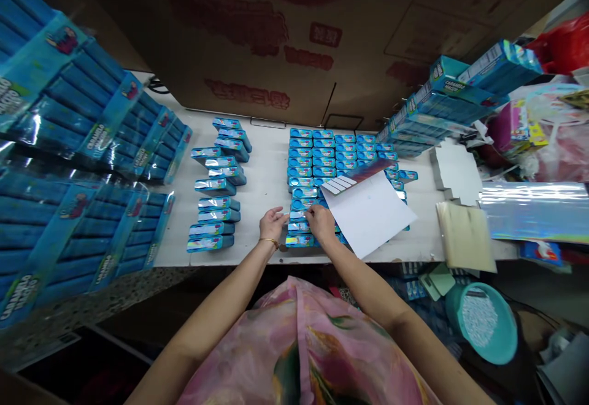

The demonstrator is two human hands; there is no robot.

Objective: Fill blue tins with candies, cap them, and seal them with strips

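Rows of small blue boxes [301, 153] stand packed together on the white table, their narrow shiny ends facing up. At the left side of the block my left hand [272, 224] has its fingers apart, the tips beside a box end. My right hand [321, 221] is closed in a pinch over the front rows; what its fingertips grip is hidden or too small to name. A white sheet [370, 215], with a printed strip along its upper edge, lies tilted over the boxes right of that hand. More blue boxes [216, 216] stand in a loose column to the left.
Wrapped stacks of blue packs [105, 123] rise at the left. A large brown carton [276, 43] closes off the back. Stacked blue display boxes [427, 110], white card cutouts [458, 172] and clear plastic film [536, 208] occupy the right. Below stands a turquoise bucket [508, 331] of small white pieces.
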